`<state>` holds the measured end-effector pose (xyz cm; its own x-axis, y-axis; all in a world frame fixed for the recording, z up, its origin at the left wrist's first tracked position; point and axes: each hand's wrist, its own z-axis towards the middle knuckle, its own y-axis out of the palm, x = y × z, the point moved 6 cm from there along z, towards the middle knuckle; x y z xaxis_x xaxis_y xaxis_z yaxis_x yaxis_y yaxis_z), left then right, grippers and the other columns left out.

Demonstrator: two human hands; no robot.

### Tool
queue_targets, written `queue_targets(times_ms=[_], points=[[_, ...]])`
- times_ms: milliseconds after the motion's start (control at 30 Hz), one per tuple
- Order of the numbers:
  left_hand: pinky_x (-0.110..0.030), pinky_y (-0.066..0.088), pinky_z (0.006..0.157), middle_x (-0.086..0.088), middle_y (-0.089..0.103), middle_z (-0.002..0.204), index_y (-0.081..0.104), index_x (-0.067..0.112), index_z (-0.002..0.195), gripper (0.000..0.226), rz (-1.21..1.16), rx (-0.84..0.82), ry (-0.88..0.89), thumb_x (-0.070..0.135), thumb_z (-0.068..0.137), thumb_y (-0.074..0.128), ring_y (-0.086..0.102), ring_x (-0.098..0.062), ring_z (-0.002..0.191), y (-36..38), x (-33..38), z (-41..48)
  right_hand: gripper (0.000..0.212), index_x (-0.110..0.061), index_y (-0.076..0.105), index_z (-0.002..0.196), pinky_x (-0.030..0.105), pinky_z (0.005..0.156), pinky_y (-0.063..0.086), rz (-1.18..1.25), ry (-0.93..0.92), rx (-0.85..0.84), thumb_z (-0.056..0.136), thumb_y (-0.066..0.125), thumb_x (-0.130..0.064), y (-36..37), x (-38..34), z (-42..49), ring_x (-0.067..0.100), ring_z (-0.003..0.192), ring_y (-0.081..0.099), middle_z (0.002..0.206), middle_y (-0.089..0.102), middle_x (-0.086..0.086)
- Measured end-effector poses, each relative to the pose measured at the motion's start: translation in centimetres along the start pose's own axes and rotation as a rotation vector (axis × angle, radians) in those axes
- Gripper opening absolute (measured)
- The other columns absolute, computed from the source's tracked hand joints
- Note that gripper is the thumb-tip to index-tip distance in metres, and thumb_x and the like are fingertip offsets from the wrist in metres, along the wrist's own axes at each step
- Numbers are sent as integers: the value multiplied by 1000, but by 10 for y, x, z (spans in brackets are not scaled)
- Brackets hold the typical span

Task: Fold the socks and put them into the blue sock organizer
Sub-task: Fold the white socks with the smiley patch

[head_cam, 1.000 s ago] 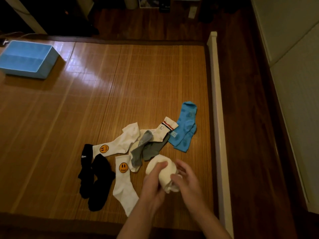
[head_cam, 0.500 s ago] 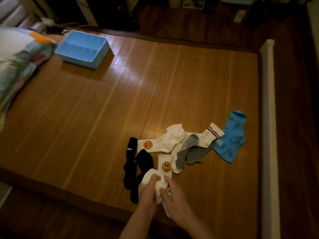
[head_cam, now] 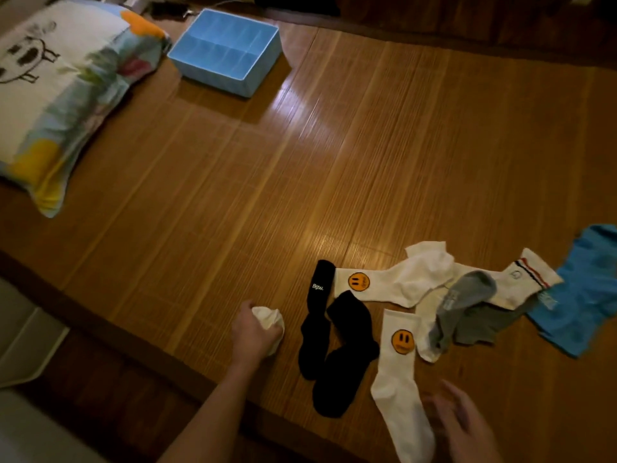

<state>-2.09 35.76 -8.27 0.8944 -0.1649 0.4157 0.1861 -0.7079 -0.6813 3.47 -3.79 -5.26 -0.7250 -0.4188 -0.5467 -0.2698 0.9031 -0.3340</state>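
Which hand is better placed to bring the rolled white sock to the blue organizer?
Left. The left hand grips the rolled white sock, and the blue organizer sits farther left; the right hand hovers open near a smiley sock.

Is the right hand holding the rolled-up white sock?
No, the left hand grips the rolled white sock, while the right hand is open beside a smiley sock.

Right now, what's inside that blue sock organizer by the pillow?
Inside the blue sock organizer only its dividers show; the compartments in view hold no socks. Its near wall hides the floor of the closest cells, so those I cannot check.
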Motion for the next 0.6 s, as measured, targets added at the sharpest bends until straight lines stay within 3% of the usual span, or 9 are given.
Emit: queue_targets(times_ms=[67, 167, 367, 433, 500, 600], points=[[-51, 46, 107, -13, 38, 145, 27, 15, 155, 100, 99, -38, 69, 33, 77, 88, 44, -33, 132, 3, 1, 17, 36, -15, 58, 135, 54, 94, 52, 34, 5, 19, 99, 61, -13, 2, 3, 9, 30, 99, 68, 102, 75, 6], [-51, 37, 112, -13, 30, 146, 20, 23, 157, 112, 186, -78, 125, 47, 72, 89, 36, -33, 135, 3, 2, 25, 28, -24, 58, 126, 38, 80, 53, 73, 13, -36, 100, 60, -14, 14, -6, 15, 20, 95, 68, 98, 75, 0], [-54, 24, 122, -10, 27, 159, 17, 25, 160, 117, 315, -36, 308, 59, 70, 85, 27, -31, 148, -9, 18, 5, 21, -31, 63, 120, 41, 93, 55, 87, -111, -177, 103, 54, -23, 59, -62, -9, 14, 100, 69, 103, 75, -3], [-53, 19, 125, -12, 20, 164, 19, 24, 160, 105, 354, -13, 339, 56, 80, 79, 19, -31, 153, -11, 24, -7, 20, -33, 66, 117, 38, 89, 57, 91, -158, -201, 103, 55, -23, 68, -79, -20, 10, 96, 70, 101, 76, -8], [-51, 18, 125, -12, 22, 165, 29, 22, 158, 83, 356, 19, 394, 47, 91, 71, 18, -30, 154, -14, 36, -23, 20, -34, 67, 116, 44, 86, 58, 82, -191, -217, 103, 56, -24, 71, -93, -29, 16, 93, 70, 102, 75, -10], [-46, 35, 120, -3, 46, 150, 54, 18, 143, 46, 286, 20, 613, 24, 99, 64, 41, -22, 143, -7, 65, -52, 19, -33, 67, 116, 36, 92, 58, 65, -241, -216, 103, 56, -24, 67, -103, -36, 8, 103, 68, 111, 72, -9]])
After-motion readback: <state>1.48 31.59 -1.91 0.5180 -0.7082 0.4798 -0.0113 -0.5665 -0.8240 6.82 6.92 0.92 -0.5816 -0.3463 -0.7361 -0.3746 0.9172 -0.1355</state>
